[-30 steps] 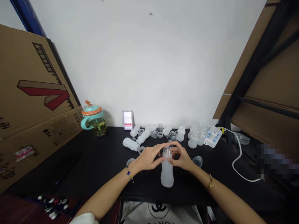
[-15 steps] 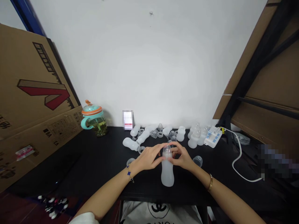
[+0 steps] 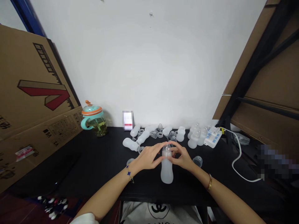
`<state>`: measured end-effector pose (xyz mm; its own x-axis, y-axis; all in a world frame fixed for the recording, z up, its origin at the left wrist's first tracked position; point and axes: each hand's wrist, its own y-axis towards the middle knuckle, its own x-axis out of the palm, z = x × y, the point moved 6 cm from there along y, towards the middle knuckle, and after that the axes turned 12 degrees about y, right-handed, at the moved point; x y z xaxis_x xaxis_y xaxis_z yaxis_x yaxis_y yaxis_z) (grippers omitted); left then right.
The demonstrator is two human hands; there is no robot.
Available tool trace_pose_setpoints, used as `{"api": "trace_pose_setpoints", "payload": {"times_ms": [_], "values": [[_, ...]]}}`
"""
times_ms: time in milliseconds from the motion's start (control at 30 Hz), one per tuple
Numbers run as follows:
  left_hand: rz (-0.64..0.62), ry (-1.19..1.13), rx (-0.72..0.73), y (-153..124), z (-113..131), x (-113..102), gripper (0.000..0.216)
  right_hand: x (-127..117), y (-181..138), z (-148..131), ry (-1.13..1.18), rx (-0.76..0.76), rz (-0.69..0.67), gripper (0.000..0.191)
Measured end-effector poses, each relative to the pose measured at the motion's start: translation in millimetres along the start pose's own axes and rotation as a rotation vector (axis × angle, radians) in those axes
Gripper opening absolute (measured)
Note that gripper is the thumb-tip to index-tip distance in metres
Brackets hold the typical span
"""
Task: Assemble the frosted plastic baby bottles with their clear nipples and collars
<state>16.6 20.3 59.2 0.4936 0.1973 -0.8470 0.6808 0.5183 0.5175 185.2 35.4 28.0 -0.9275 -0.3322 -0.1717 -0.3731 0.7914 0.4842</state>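
Note:
A frosted white baby bottle (image 3: 166, 171) stands nearly upright at the front of the black table, with a clear nipple and collar at its top. My left hand (image 3: 150, 157) grips the collar from the left, thumb low and fingers on the top. From the right, my right hand (image 3: 181, 155) pinches the same collar with thumb and fingers. A clear cap (image 3: 197, 161) lies to the right of my right hand. Beside my left wrist is another clear round part (image 3: 130, 161), partly hidden by the arm.
Several loose bottle bodies (image 3: 131, 144), rings and nipples lie behind my hands. Assembled bottles (image 3: 193, 140) stand at the back right by a white power strip (image 3: 213, 137) with a cable. A teal-lidded jug (image 3: 99, 124) and a phone (image 3: 128, 119) stand at the back left.
The bottle's base has shifted slightly away from me and a little to the left. Both hands keep their hold on its top.

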Motion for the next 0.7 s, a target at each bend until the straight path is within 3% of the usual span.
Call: {"api": "trace_pose_setpoints", "payload": {"times_ms": [200, 700], "values": [[-0.006, -0.023, 0.006, 0.3, -0.5, -2.6, 0.077, -3.6, 0.9, -1.8, -0.022, 0.010, 0.016, 0.059], [0.070, 0.036, -0.053, 1.4, -8.3, 2.0, 0.064, 3.2, 1.8, -1.7, -0.040, 0.038, -0.028, 0.058]]}}
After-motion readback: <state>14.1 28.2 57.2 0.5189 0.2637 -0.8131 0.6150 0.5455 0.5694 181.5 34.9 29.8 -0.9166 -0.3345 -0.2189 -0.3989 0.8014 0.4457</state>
